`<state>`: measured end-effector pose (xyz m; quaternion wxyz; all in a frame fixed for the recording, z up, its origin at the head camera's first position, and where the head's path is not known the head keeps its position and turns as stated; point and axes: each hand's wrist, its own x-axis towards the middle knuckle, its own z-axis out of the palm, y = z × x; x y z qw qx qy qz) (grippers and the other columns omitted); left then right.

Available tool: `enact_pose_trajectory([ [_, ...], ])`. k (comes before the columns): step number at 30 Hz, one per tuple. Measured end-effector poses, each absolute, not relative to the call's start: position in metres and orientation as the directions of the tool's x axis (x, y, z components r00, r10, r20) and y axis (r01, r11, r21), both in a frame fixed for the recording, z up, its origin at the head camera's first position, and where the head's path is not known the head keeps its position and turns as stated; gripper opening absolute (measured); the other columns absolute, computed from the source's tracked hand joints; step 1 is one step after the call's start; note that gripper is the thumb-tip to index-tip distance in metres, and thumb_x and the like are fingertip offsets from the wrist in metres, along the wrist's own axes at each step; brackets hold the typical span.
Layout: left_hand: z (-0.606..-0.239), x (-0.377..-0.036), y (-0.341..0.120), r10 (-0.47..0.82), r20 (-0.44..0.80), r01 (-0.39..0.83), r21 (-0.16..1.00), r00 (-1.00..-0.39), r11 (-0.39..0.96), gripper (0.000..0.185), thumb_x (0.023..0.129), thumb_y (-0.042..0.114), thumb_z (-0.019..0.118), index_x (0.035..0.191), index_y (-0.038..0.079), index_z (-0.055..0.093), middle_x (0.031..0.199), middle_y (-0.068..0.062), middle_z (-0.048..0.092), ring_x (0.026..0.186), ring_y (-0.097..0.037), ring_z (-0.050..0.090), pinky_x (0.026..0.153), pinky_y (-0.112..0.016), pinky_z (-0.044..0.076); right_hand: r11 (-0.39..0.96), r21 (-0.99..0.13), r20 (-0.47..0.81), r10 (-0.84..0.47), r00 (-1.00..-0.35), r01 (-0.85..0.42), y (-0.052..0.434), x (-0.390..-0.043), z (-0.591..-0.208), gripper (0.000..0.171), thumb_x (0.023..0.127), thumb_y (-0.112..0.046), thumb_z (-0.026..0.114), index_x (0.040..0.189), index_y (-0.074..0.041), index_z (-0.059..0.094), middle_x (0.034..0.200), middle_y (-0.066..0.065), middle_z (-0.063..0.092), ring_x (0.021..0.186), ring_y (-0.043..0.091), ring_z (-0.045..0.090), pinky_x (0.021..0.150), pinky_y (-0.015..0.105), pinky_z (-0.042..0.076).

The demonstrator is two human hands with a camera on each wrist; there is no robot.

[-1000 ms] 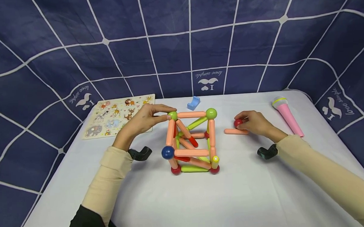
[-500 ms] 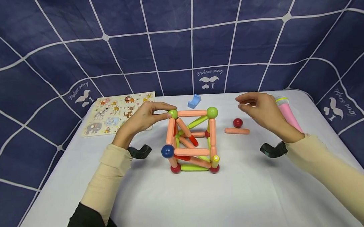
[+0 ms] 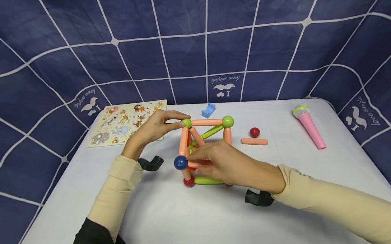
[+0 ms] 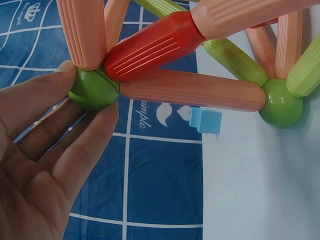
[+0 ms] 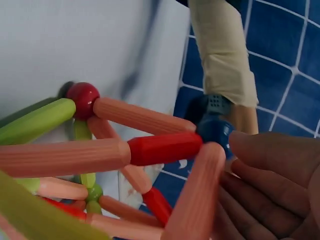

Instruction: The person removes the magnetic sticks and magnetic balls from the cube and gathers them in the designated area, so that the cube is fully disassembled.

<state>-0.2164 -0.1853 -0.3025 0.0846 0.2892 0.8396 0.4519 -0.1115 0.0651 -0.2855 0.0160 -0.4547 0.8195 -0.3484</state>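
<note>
A box-like frame of magnetic rods and balls stands mid-table. My left hand (image 3: 152,129) pinches the green ball (image 4: 95,89) at its upper left rear corner, thumb and fingertips on either side. At the near left corner, my right hand (image 3: 227,164) has its thumb and fingertips at the blue ball (image 5: 215,134), gripping it beside the salmon rod (image 5: 197,192). The right hand hides much of the frame's front in the head view. A second green ball (image 3: 228,121) tops the rear right corner. Below the blue ball sits a dark red ball (image 3: 189,182).
Right of the frame lie a loose red ball (image 3: 254,132) and a salmon rod (image 3: 254,141). Farther right is a pink toy microphone (image 3: 310,127). An animal puzzle board (image 3: 102,127) lies behind the left hand, and a blue block (image 3: 208,110) near the back edge.
My right hand has let go of the loose red ball, leaving it behind the salmon rod, lifted away and come left to the frame's blue ball. The left hand has kept its place.
</note>
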Motion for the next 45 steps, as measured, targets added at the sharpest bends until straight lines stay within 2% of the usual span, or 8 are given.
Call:
enact_pose_trajectory([
  [2,-0.303,-0.216,-0.185,0.559,0.109,0.399,0.811,-0.822,0.429,0.030,0.093,0.014,0.069,0.123,0.010,0.070,0.127,-0.005,0.064,0.124,-0.020,0.054,0.101,-0.043,0.044,0.333,-0.564,0.316,-0.758,-0.570,-0.756,0.061,-0.110,-0.289,0.025,0.087,-0.009,0.076,0.112,-0.013,0.076,0.098,-0.006,0.072,0.091,0.010,0.060,0.079,0.022,0.049],
  [12,-0.302,-0.216,-0.185,0.550,0.098,0.391,0.806,-0.829,0.445,0.030,0.094,0.015,0.069,0.123,0.010,0.070,0.128,-0.004,0.064,0.125,-0.020,0.053,0.103,-0.045,0.042,0.403,-0.519,0.325,-0.722,-0.610,-0.754,0.054,-0.106,-0.293,0.031,0.080,0.006,0.076,0.108,-0.007,0.075,0.093,-0.002,0.071,0.087,0.012,0.062,0.078,0.020,0.051],
  [20,-0.302,-0.215,-0.185,0.554,0.097,0.386,0.815,-0.827,0.433,0.030,0.093,0.014,0.069,0.123,0.010,0.070,0.128,-0.005,0.064,0.125,-0.020,0.053,0.103,-0.045,0.043,0.362,-0.483,0.326,-0.771,-0.547,-0.797,0.058,-0.110,-0.290,0.029,0.084,0.005,0.073,0.108,-0.010,0.075,0.088,-0.005,0.069,0.082,0.009,0.059,0.079,0.024,0.049],
  [24,-0.302,-0.215,-0.185,0.557,0.105,0.394,0.812,-0.824,0.431,0.030,0.093,0.013,0.069,0.123,0.009,0.070,0.129,-0.006,0.064,0.126,-0.021,0.052,0.104,-0.045,0.042,0.358,-0.494,0.302,-0.784,-0.542,-0.793,0.064,-0.111,-0.289,0.030,0.085,0.004,0.072,0.111,-0.010,0.075,0.096,-0.004,0.071,0.092,0.010,0.061,0.086,0.025,0.050],
  [27,-0.301,-0.215,-0.185,0.561,0.109,0.402,0.809,-0.820,0.430,0.030,0.094,0.012,0.068,0.123,0.010,0.070,0.129,-0.007,0.063,0.126,-0.022,0.052,0.103,-0.045,0.042,0.371,-0.558,0.259,-0.772,-0.580,-0.743,0.074,-0.112,-0.285,0.032,0.087,0.003,0.071,0.116,-0.011,0.073,0.107,-0.002,0.071,0.097,0.011,0.061,0.079,0.022,0.052],
  [30,-0.302,-0.216,-0.185,0.564,0.111,0.406,0.805,-0.818,0.431,0.030,0.094,0.012,0.068,0.124,0.009,0.069,0.129,-0.007,0.063,0.126,-0.022,0.052,0.103,-0.046,0.043,0.398,-0.629,0.210,-0.740,-0.639,-0.668,0.088,-0.114,-0.281,0.036,0.088,-0.001,0.072,0.122,-0.012,0.071,0.115,-0.002,0.069,0.090,0.010,0.062,0.062,0.020,0.052],
  [32,-0.302,-0.216,-0.185,0.564,0.110,0.408,0.802,-0.818,0.436,0.030,0.094,0.012,0.068,0.124,0.009,0.069,0.129,-0.007,0.063,0.126,-0.021,0.052,0.104,-0.046,0.042,0.420,-0.643,0.197,-0.718,-0.668,-0.641,0.099,-0.117,-0.281,0.037,0.089,-0.003,0.072,0.124,-0.012,0.070,0.117,-0.002,0.069,0.086,0.009,0.062,0.059,0.021,0.052],
  [45,-0.303,-0.216,-0.185,0.552,0.103,0.400,0.798,-0.828,0.452,0.031,0.094,0.012,0.068,0.124,0.008,0.069,0.129,-0.006,0.063,0.126,-0.021,0.052,0.104,-0.046,0.042,0.611,-0.584,0.198,-0.532,-0.824,-0.535,0.171,-0.140,-0.315,0.029,0.083,-0.002,0.077,0.111,-0.010,0.075,0.100,-0.005,0.072,0.089,0.008,0.067,0.076,0.026,0.056],
])
